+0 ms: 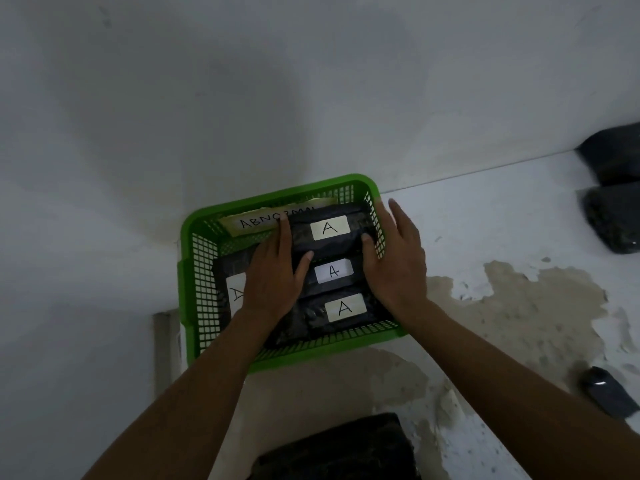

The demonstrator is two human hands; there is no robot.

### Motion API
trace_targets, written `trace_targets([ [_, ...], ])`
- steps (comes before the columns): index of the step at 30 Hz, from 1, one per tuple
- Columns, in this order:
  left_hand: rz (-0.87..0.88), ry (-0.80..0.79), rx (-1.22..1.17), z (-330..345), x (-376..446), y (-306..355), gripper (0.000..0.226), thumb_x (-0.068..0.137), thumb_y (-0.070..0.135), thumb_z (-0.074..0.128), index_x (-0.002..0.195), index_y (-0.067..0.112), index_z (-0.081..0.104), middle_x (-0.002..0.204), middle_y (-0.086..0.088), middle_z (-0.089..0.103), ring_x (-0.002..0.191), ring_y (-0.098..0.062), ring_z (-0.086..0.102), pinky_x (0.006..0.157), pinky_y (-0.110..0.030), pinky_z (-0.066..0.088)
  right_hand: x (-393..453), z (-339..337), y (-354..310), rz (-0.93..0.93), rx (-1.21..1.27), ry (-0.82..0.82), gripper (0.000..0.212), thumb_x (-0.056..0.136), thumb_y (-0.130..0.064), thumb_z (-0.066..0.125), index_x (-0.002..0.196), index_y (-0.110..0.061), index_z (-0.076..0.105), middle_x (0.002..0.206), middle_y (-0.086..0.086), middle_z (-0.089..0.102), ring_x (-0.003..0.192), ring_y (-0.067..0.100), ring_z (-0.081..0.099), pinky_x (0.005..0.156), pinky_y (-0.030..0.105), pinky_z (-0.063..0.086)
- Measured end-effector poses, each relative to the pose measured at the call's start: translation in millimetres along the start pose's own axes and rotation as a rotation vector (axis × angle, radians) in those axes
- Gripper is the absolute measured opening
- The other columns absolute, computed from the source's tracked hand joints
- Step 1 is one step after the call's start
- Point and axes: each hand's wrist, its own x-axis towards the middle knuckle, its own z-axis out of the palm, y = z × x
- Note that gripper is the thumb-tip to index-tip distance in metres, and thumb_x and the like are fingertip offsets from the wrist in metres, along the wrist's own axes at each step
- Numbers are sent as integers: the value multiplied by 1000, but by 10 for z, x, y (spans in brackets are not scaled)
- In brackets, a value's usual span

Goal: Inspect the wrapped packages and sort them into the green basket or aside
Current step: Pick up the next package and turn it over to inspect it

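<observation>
A: What are the hands doing with that top black plastic-wrapped package (332, 233) bearing the white paper label marked "A"?

B: It is lying at the far end of the green plastic lattice basket (204, 271), overlapping two more black wrapped packages, the middle package (334, 271) and the near package (343, 308), each showing an "A" label. The left hand (277, 271) is resting flat with fingers spread along the top package's left edge, thumb touching its near side. The right hand (391, 258) is also open, thumb pressing the package's right end, fingers reaching over the basket's rim. Neither is closing round it; they are bracketing it, seemingly settling it in place.

A: How is it likely handling?

B: I'm judging it soft and slightly slippery: the wrap is looking glossy and wrinkled, so the ends may be yielding under pressure. Holding both short ends together, as now, is looking safest; the label is giving no grip.

A: Anything else around?

B: A fourth labelled package (230, 282) is sitting under the left wrist, a paper sign reading "ABNORMAL" (263, 221) is leaning on the far wall, and more dark bundles (613, 188) are waiting well apart on the stained white floor (485, 220)
</observation>
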Motion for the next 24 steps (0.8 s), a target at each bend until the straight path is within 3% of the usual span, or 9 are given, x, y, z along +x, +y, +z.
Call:
trace_targets([
  [2, -12, -18, 96, 26, 16, -3, 83, 98, 60, 22, 158, 5, 6, 151, -23, 43, 138, -39, 40, 117, -46, 32, 21, 51, 33, -240, -241, -9, 53, 95, -26, 59, 147, -23, 48, 159, 4, 37, 150, 30, 25, 119, 57, 20],
  [4, -30, -48, 173, 33, 27, 20, 84, 97, 61, 22, 158, 4, 9, 153, -22, 40, 142, -38, 35, 121, -45, 20, 99, 100, 29, -420, -381, -106, 48, 90, -25, 64, 138, -19, 58, 152, 7, 47, 147, 31, 32, 120, 60, 16],
  [6, -19, -29, 188, 26, 33, 28, 83, 98, 59, 25, 157, 3, 15, 151, -22, 44, 141, -39, 37, 122, -47, 18, 187, 113, -21, -485, -500, -220, 49, 89, -29, 67, 135, -18, 60, 148, 10, 53, 145, 30, 37, 120, 59, 11],
  [9, 3, 78, 148, -16, 0, 23, 78, 98, 55, 35, 152, -2, 32, 142, -23, 53, 134, -39, 45, 120, -51, 24, 301, 108, -107, -548, -602, -330, 54, 93, -33, 62, 144, -17, 50, 156, 14, 40, 150, 29, 27, 122, 53, 1],
  [11, -32, 144, 131, -46, -53, 42, 74, 97, 51, 41, 147, -4, 39, 140, -24, 55, 133, -39, 46, 121, -50, 23, 371, 136, -164, -558, -568, -426, 55, 99, -31, 54, 150, -16, 40, 163, 13, 26, 153, 27, 18, 124, 45, 2],
  [14, -55, 132, 147, -59, -173, 19, 70, 99, 46, 42, 147, -4, 39, 145, -25, 49, 138, -41, 41, 120, -52, 20, 435, 174, -217, -467, -505, -555, 55, 102, -31, 50, 154, -20, 32, 167, 6, 16, 153, 24, 15, 122, 39, 17],
  [21, -26, 58, 168, 18, -303, -156, 66, 99, 46, 37, 134, -8, 55, 134, -27, 59, 130, -41, 52, 111, -52, 38, 449, 241, -176, -373, -492, -627, 54, 103, -26, 50, 154, -25, 33, 164, 4, 24, 152, 24, 18, 120, 43, 28],
  [24, -29, 62, 185, 5, -304, -137, 68, 99, 47, 37, 134, -7, 55, 133, -27, 60, 128, -40, 54, 108, -51, 40, 443, 237, -184, -385, -491, -622, 55, 103, -25, 49, 154, -21, 31, 164, 7, 25, 152, 26, 18, 122, 41, 24],
])
